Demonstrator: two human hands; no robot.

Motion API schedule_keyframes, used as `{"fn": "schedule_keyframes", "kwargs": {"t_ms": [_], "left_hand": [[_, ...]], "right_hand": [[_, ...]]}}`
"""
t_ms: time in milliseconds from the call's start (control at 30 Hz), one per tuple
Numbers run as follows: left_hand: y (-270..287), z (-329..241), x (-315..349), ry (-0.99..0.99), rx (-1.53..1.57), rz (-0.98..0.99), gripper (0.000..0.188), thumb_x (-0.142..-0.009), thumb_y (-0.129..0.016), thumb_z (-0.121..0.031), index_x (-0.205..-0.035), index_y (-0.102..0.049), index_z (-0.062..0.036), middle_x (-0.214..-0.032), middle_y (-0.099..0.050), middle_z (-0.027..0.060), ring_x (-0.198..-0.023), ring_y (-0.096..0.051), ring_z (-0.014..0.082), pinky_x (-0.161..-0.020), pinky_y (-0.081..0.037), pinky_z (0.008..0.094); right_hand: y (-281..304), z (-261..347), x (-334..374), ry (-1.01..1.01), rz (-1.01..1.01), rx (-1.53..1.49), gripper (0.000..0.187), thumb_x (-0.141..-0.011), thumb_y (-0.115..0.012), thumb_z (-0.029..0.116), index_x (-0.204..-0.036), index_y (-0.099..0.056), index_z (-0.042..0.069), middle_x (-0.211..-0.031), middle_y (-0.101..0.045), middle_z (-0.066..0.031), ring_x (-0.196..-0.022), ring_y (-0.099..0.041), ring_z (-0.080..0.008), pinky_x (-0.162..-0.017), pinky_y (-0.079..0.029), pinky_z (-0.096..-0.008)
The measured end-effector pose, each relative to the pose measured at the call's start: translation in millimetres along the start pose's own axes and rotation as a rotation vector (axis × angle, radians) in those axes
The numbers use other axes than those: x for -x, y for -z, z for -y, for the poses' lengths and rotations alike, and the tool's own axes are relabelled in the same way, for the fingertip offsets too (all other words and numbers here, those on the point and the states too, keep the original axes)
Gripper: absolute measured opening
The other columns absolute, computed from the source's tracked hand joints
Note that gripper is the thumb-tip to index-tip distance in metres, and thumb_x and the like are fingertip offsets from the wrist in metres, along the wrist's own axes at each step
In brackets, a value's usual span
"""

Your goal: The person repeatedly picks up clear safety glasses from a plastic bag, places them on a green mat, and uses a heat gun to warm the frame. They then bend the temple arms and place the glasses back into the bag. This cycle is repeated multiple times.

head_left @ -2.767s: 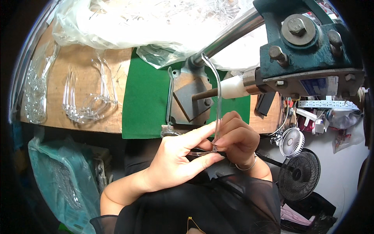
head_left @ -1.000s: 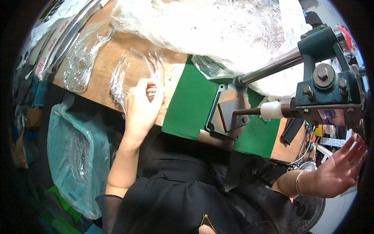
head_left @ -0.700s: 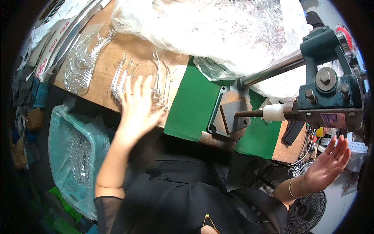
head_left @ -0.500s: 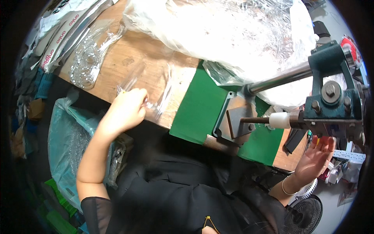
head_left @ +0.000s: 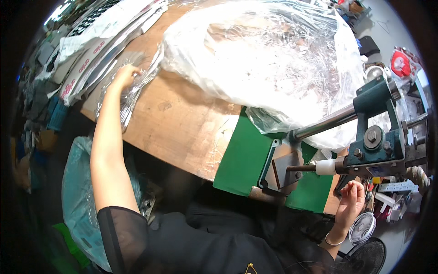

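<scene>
- Left hand's grip [head_left: 125, 76] is at the clear plastic frames [head_left: 129, 103]; whether it has closed on any, I cannot tell.
- Those frames lie heaped at the worktop's [head_left: 178, 114] left, presumably to stay clear of the press [head_left: 372, 136].
- Right hand [head_left: 349, 201], loosely uncurled, looks empty near it.

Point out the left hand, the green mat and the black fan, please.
Left hand [head_left: 123, 76]: head view, back of hand.
Green mat [head_left: 237, 157]: head view, bare left part.
Black fan [head_left: 368, 256]: head view, grille.
</scene>
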State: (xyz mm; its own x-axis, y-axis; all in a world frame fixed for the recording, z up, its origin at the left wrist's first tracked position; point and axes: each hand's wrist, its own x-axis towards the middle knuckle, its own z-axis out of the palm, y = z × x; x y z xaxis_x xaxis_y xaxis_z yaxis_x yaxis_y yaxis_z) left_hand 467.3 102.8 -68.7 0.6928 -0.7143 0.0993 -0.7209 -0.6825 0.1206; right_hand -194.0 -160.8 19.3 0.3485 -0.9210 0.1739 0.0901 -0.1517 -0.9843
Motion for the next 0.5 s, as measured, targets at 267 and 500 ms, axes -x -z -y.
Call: {"fn": "schedule_keyframes", "kwargs": {"t_ms": [267, 500], "left_hand": [[32, -110, 26, -0.178, -0.094, 0.005, 0.049, -0.069, -0.054, 0.005, -0.116, -0.053, -0.0089, -0.109, -0.056, 0.0130, -0.105, -0.052, 0.0276, -0.089, -0.041, 0.0357], [2, -273, 7, -0.222, 0.281, -0.479, 0.033, -0.075, -0.055, -0.005, -0.108, -0.055, -0.0019, -0.101, -0.058, 0.0173, -0.095, -0.055, 0.0316, -0.084, -0.045, 0.0378]], "right_hand": [[0, -6, 1, -0.097, -0.006, -0.024, 0.009, -0.089, -0.052, 0.008, -0.095, -0.055, 0.001, -0.087, -0.059, -0.0052, -0.074, -0.053, -0.0085, -0.069, -0.044, -0.0219], [-33, -17, -11, -0.179, 0.065, -0.079, 0.007, -0.087, -0.053, 0.005, -0.092, -0.054, 0.000, -0.079, -0.057, -0.0062, -0.070, -0.053, -0.0118, -0.066, -0.044, -0.0223]]}}
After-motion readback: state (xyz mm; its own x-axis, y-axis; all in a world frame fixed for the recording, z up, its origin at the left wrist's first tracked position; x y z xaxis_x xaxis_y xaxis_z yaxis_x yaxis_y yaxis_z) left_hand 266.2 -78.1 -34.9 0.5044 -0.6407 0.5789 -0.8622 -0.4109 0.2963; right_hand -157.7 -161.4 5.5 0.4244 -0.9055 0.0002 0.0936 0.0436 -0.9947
